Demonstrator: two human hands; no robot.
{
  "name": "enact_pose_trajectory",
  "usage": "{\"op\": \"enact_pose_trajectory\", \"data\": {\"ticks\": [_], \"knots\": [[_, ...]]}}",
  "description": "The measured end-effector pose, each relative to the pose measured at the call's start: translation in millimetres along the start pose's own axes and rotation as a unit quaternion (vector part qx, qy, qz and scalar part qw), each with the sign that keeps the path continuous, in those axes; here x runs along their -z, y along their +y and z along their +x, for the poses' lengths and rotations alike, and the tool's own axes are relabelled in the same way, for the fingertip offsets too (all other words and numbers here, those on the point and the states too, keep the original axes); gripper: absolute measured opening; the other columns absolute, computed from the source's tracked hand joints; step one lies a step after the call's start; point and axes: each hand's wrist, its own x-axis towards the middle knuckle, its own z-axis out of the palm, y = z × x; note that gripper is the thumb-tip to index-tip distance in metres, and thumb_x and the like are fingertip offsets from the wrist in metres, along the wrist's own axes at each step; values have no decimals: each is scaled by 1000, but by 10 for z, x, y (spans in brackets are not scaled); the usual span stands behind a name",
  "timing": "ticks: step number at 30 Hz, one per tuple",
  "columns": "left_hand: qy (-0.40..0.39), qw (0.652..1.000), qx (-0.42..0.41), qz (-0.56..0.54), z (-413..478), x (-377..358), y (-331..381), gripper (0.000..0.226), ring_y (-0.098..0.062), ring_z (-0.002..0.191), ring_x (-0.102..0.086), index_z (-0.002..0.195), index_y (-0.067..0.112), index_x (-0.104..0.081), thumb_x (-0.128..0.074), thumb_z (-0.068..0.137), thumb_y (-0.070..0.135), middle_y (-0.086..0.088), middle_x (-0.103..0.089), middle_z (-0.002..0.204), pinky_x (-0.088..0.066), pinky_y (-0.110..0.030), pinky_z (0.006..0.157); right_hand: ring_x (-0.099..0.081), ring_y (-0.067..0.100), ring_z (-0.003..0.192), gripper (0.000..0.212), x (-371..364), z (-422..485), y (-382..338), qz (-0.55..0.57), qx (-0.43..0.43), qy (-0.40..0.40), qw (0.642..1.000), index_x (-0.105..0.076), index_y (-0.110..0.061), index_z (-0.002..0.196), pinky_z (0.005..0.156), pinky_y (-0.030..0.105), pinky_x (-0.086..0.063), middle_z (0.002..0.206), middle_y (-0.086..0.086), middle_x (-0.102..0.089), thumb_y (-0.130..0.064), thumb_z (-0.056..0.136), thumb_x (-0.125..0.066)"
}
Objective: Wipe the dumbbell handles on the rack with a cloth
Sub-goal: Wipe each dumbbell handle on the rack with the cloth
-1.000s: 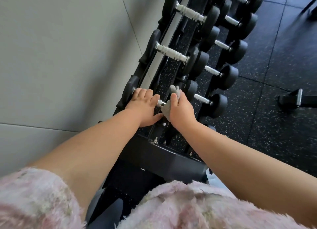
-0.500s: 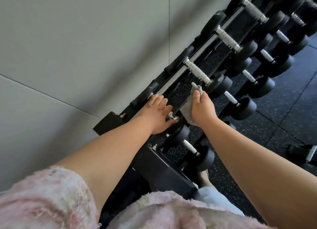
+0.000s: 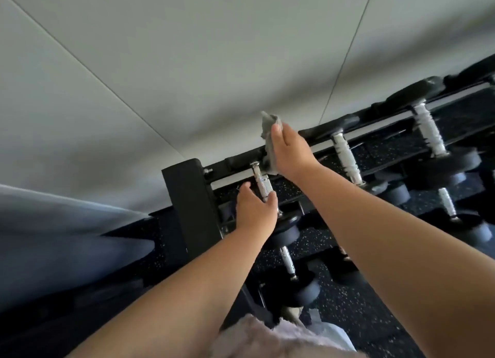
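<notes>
Head view: we wipe the end dumbbell handle [image 3: 263, 185], top row of the rack [image 3: 187, 197].

Our left hand [image 3: 255, 210] is at the handle's near end, fingers [image 3: 244, 189] and thumb apparently curled round it, though blur softens this. Our right hand [image 3: 290, 154] pinches the grey cloth [image 3: 270, 140], thumb clamped on it, just beside the handle's far end by the wall [image 3: 187, 63]. To wipe well, we should wrap the cloth round the knurled bar, stroke along it end to end with the left hand stopping any roll, then regrip to reach the covered part. The handle's long axis runs from the wall-side rail toward us, parallel to the neighbouring handles [image 3: 347, 159].
</notes>
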Motion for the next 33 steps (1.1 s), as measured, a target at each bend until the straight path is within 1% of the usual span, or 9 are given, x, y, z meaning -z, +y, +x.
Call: {"op": "enact_pose_trajectory", "data": {"ticks": [2,5,7,10,14,18,23,27,33], "knots": [[-12,997,58,-46,54,-119,154,54,-28,100,-70,143,12,-39,-62,101,37,-11,-65,130,-58,-40,86,-64,12,103,54,-124,118,-77,-65,71,-60,994,-54,-25,144,87,33,-52,122,-6,-69,-51,110,-22],[8,996,80,26,142,-258,282,46,-35,114,-68,137,6,-40,-55,106,38,-16,-64,132,-52,-36,84,-61,8,78,46,-236,257,-56,-225,158,-136,952,-62,-26,123,65,31,-46,95,-16,-67,-52,110,-26],[15,992,88,87,182,-319,290,50,-35,116,-69,138,6,-38,-49,109,45,-17,-66,131,-50,-36,80,-59,13,67,44,-195,347,-20,-311,180,-156,920,-62,-23,103,56,31,-43,79,-5,-65,-53,108,-31],[26,989,81,121,196,-343,249,56,-34,105,-72,140,7,-36,-41,109,53,-16,-69,123,-50,-37,70,-65,18,65,44,-26,499,45,-337,133,-198,911,-65,-21,103,58,35,-56,76,3,-66,-50,109,-32],[41,990,74,110,205,-379,202,51,-33,97,-72,136,11,-38,-37,109,55,-11,-70,115,-48,-38,69,-60,20,66,53,83,568,88,-277,29,-177,944,-68,-23,90,58,29,-47,77,4,-66,-51,110,-28],[47,992,66,92,177,-358,218,46,-33,99,-71,131,12,-41,-38,110,53,-10,-69,116,-46,-37,71,-52,19,58,59,-110,392,-151,-239,124,-189,944,-72,-12,105,58,31,-42,67,4,-59,-51,111,-28],[50,994,58,84,159,-325,224,45,-33,103,-71,129,12,-43,-40,110,52,-10,-70,118,-45,-37,73,-57,22,69,55,-225,385,-197,-384,193,-221,876,-61,-19,87,56,33,-36,72,4,-61,-55,109,-25],[50,995,57,70,175,-323,200,43,-32,99,-70,128,13,-44,-40,110,52,-9,-69,114,-48,-38,72,-63,18,72,55,-117,428,-68,-326,108,-206,916,-66,-24,101,61,30,-48,78,2,-66,-57,109,-23],[57,996,64,22,182,-305,163,37,-31,101,-70,122,16,-49,-49,106,50,-6,-69,112,-51,-38,73,-57,16,65,56,-41,400,70,-235,13,-129,963,-71,-12,104,62,29,-48,84,7,-70,-53,109,-33]]}}
